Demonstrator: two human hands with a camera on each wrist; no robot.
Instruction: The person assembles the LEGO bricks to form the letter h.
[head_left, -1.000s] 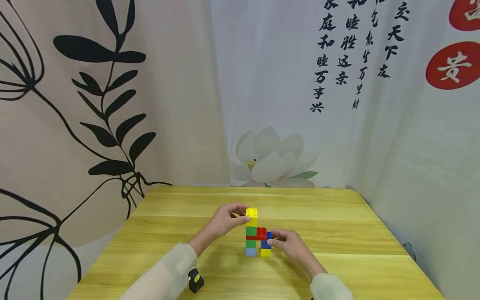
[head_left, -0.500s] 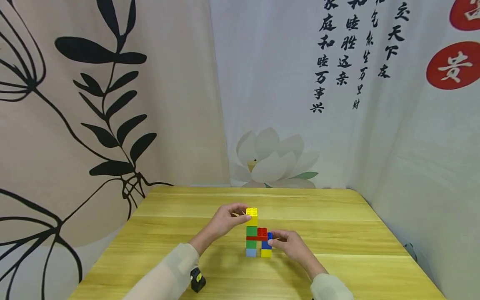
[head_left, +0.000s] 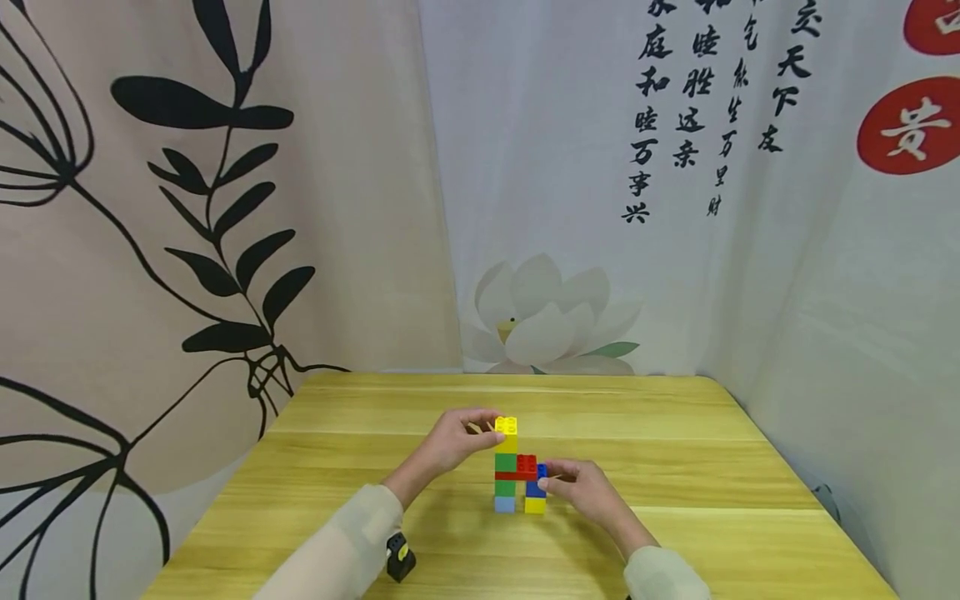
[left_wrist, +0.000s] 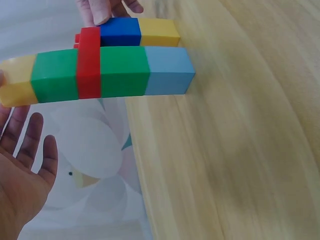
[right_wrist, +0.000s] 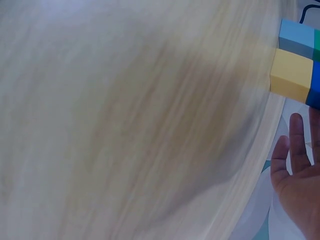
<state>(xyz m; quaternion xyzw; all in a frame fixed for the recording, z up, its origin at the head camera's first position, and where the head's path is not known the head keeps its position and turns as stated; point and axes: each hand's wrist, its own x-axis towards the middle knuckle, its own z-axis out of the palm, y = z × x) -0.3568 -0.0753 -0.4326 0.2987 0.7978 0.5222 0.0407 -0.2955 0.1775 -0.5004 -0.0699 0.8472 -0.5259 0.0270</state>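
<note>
Toy building bricks stand joined in two columns near the middle of the table. The taller column runs from a yellow brick [head_left: 506,435] on top through green [left_wrist: 56,75], a thin red piece [left_wrist: 89,62] and another green brick [left_wrist: 123,71] to a light blue brick [left_wrist: 169,71]. Beside it, a blue brick [left_wrist: 120,32] sits over a second yellow brick [head_left: 536,505]; the red piece bridges both columns. My left hand [head_left: 453,440] pinches the top yellow brick between thumb and fingers. From the other side, my right hand [head_left: 583,487] pinches the blue brick.
The wooden table [head_left: 337,467] reaches back to a curtain [head_left: 360,208] printed with plants and writing. By the left sleeve [head_left: 345,533] is a small black device [head_left: 401,558]. A dark cable [head_left: 828,500] shows past the table's right edge.
</note>
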